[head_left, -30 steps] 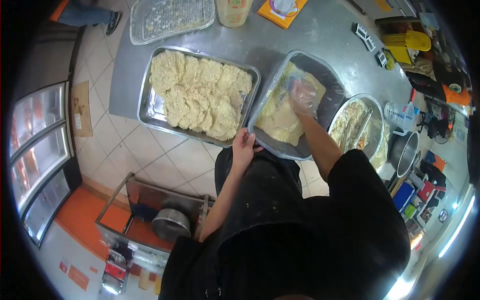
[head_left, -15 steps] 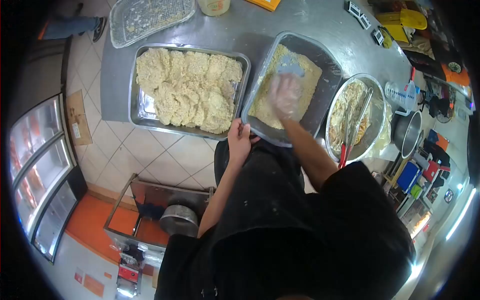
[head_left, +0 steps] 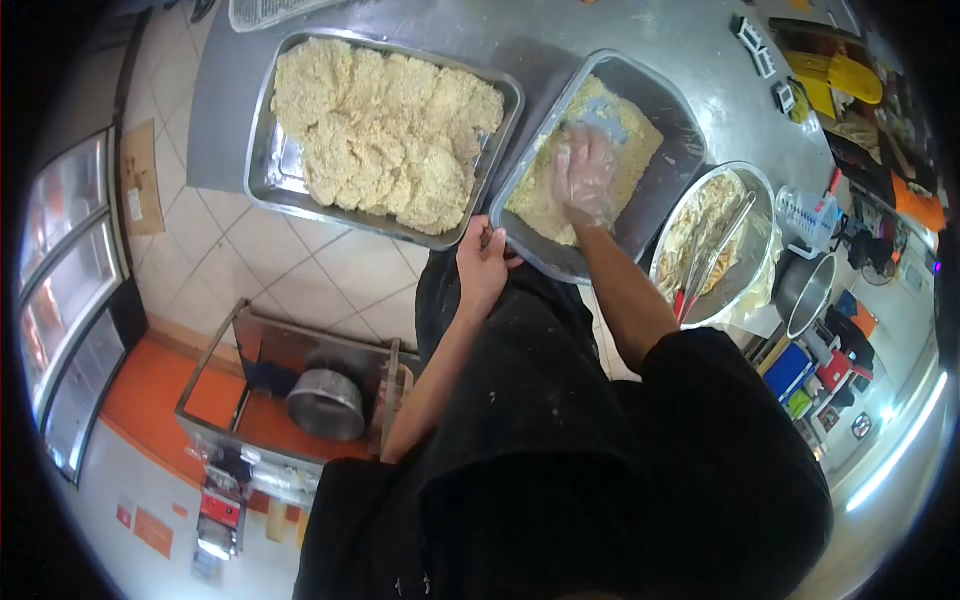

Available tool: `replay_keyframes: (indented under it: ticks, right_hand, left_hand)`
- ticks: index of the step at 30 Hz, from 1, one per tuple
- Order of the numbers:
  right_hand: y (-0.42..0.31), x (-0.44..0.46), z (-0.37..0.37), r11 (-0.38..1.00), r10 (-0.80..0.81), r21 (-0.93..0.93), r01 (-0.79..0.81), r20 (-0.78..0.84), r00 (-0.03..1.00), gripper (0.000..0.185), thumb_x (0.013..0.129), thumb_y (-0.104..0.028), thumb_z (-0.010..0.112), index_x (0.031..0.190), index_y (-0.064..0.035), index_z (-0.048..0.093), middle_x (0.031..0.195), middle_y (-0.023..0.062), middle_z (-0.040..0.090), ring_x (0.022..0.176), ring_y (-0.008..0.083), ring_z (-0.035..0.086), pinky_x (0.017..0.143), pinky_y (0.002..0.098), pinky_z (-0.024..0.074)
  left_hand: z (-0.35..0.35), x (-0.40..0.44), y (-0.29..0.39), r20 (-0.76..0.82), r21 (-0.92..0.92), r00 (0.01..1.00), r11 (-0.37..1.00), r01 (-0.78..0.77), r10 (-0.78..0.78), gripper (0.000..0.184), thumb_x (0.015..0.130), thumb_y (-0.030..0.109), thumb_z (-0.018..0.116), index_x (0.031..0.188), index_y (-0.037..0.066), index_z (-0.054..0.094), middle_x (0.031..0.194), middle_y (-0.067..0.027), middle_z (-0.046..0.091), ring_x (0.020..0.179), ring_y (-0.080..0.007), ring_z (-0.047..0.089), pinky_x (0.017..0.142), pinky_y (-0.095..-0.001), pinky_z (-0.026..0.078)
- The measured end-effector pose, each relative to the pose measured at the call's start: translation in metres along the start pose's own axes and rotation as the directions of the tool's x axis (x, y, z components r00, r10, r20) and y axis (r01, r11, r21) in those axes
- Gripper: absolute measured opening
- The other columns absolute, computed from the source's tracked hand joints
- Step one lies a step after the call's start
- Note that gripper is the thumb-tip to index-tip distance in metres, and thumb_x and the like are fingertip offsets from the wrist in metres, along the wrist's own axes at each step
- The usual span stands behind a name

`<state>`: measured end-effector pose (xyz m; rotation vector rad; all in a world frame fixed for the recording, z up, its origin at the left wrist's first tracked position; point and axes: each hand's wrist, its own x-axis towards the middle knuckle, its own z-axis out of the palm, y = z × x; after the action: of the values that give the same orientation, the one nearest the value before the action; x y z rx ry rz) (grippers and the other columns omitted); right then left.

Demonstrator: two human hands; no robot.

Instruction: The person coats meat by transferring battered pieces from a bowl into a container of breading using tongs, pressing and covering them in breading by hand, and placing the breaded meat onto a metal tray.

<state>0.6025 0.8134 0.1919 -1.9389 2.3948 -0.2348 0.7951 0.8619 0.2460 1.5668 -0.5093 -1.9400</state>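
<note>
My right hand (head_left: 584,175), in a clear plastic glove, lies flat on pale crumbs (head_left: 635,165) inside a grey plastic tub (head_left: 675,130). Its fingers are stretched out and point away from me. My left hand (head_left: 482,262) is bare and grips the near left corner of that tub, its fingers closed over the rim. To the left, a metal tray (head_left: 262,165) holds a heap of crumb-coated pieces (head_left: 390,130). On the right stands a metal bowl (head_left: 738,275) with coated food and red-handled tongs (head_left: 712,250) in it.
A clear ridged container (head_left: 275,10) sits at the table's far left. Small white devices (head_left: 755,45) lie at the far right. Beyond the bowl are a clear plastic basket (head_left: 808,218) and another metal bowl (head_left: 806,293). A pot (head_left: 326,404) stands on a low metal rack at lower left.
My gloved right hand has moved from the far part of the crumbs towards me and now lies flatter. My left hand stays at the tub's corner. The camera view has shifted.
</note>
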Motion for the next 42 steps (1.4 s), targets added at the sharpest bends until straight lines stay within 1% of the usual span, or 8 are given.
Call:
replay_keyframes:
  ticks: [9, 17, 20, 24, 26, 27, 33, 42]
  right_hand:
    - [-0.015, -0.004, 0.004, 0.966, 0.252, 0.085, -0.243, -0.115, 0.961, 0.051, 0.089, -0.037, 0.045, 0.130, -0.0085, 0.043, 0.134, 0.0161, 0.039, 0.128, 0.0377, 0.030, 0.105, 0.0561, 0.0177]
    - [-0.007, 0.000, 0.022, 0.993, 0.086, -0.080, -0.089, -0.039, 0.996, 0.052, 0.089, -0.038, 0.044, 0.132, -0.0092, 0.042, 0.131, 0.0167, 0.046, 0.125, 0.0341, 0.038, 0.105, 0.0555, 0.0215]
    - [0.011, 0.031, -0.008, 0.888, 0.172, 0.434, -0.151, -0.009, 0.985, 0.049, 0.089, -0.034, 0.046, 0.130, -0.0085, 0.044, 0.124, 0.0169, 0.052, 0.115, 0.0329, 0.048, 0.102, 0.0449, 0.0329]
    - [0.040, 0.083, -0.068, 0.986, 0.143, -0.028, -0.167, 0.665, 0.733, 0.052, 0.083, -0.038, 0.056, 0.125, -0.0072, 0.050, 0.120, 0.0173, 0.056, 0.109, 0.0342, 0.054, 0.095, 0.0379, 0.0415]
    - [0.061, 0.089, -0.055, 0.958, -0.018, 0.162, -0.238, 0.857, 0.515, 0.055, 0.079, -0.041, 0.061, 0.122, -0.0068, 0.054, 0.119, 0.0177, 0.057, 0.108, 0.0349, 0.055, 0.094, 0.0388, 0.0426]
    - [0.060, 0.062, -0.057, 0.970, -0.237, 0.092, 0.225, 0.574, 0.784, 0.058, 0.074, -0.043, 0.065, 0.118, -0.0071, 0.056, 0.114, 0.0167, 0.060, 0.104, 0.0328, 0.057, 0.092, 0.0407, 0.0435]
    - [0.027, 0.038, -0.108, 0.992, -0.071, -0.026, 0.121, 0.684, 0.726, 0.063, 0.074, -0.047, 0.065, 0.125, -0.0103, 0.052, 0.119, 0.0162, 0.057, 0.113, 0.0329, 0.052, 0.095, 0.0408, 0.0406]
    - [0.072, 0.038, -0.169, 0.971, 0.091, -0.235, -0.034, 0.238, 0.967, 0.062, 0.072, -0.049, 0.067, 0.119, -0.0109, 0.056, 0.108, 0.0149, 0.061, 0.098, 0.0302, 0.060, 0.083, 0.0416, 0.0467]
  left_hand:
    - [-0.002, 0.004, 0.005, 0.064, 0.046, 0.998, 0.999, -0.013, 0.010, 0.009, 0.093, 0.006, 0.044, 0.101, 0.005, 0.049, 0.085, -0.0006, 0.047, 0.076, -0.0091, 0.055, 0.063, -0.0292, 0.058]
    - [0.001, -0.004, 0.004, 0.175, -0.046, 0.982, 0.995, 0.084, -0.075, 0.003, 0.092, 0.005, 0.047, 0.096, 0.005, 0.048, 0.082, -0.0018, 0.047, 0.071, -0.0113, 0.056, 0.063, -0.0313, 0.058]
    - [0.004, 0.006, 0.001, 0.172, -0.102, 0.985, 0.995, 0.020, -0.002, 0.004, 0.093, 0.006, 0.047, 0.097, 0.005, 0.047, 0.081, -0.0026, 0.050, 0.072, -0.0121, 0.057, 0.064, -0.0327, 0.058]
    - [0.001, 0.000, -0.002, 0.146, -0.111, 0.989, 0.993, 0.033, -0.016, 0.005, 0.093, 0.008, 0.047, 0.098, 0.005, 0.047, 0.084, -0.0029, 0.051, 0.074, -0.0131, 0.058, 0.065, -0.0333, 0.058]
    - [0.001, 0.004, -0.005, 0.152, -0.129, 0.988, 0.991, 0.027, -0.007, 0.008, 0.093, 0.010, 0.047, 0.100, 0.007, 0.048, 0.087, -0.0017, 0.050, 0.078, -0.0126, 0.058, 0.068, -0.0336, 0.058]
    - [0.000, 0.004, -0.003, 0.188, -0.159, 0.982, 0.987, 0.024, 0.006, 0.009, 0.093, 0.010, 0.048, 0.101, 0.007, 0.048, 0.088, -0.0018, 0.051, 0.078, -0.0126, 0.058, 0.068, -0.0338, 0.059]
    - [-0.035, -0.003, 0.025, 0.304, 0.292, 0.952, 0.954, -0.069, -0.024, 0.016, 0.094, 0.018, 0.049, 0.101, 0.006, 0.056, 0.089, -0.0054, 0.060, 0.077, -0.0134, 0.061, 0.065, -0.0270, 0.053]
    - [-0.179, -0.046, 0.059, 0.286, 0.093, 0.952, 0.985, -0.143, 0.111, 0.035, 0.096, 0.030, 0.047, 0.110, 0.002, 0.060, 0.079, -0.0054, 0.064, 0.074, -0.0147, 0.064, 0.072, -0.0263, 0.051]
